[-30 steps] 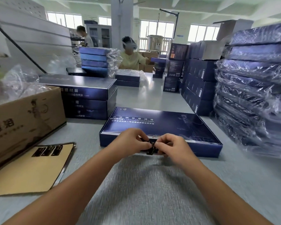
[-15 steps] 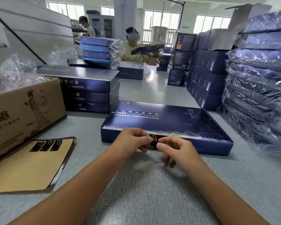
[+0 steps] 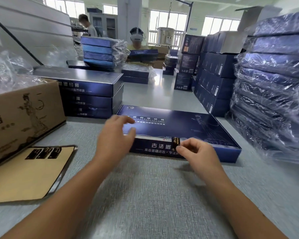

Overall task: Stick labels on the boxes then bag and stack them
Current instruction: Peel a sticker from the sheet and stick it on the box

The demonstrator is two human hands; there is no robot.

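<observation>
The near side wall of the flat blue box (image 3: 188,128) bears large white characters: 古法 and a third, unclear, just beside the black label (image 3: 176,143). Beneath runs a smaller line, 来自苗疆远古 · 专注, its end covered by the right hand (image 3: 197,152). The lid's white lines are too blurred to read. On the stack of blue boxes (image 3: 86,94), the top box's side ends in 自然修复. Gold marks on the black label and on the backing sheet (image 3: 24,173) stickers cannot be read.

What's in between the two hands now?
In the head view, the front side of the blue box, with white writing, lies between the left hand and the right hand, which pinches a black label.
</observation>
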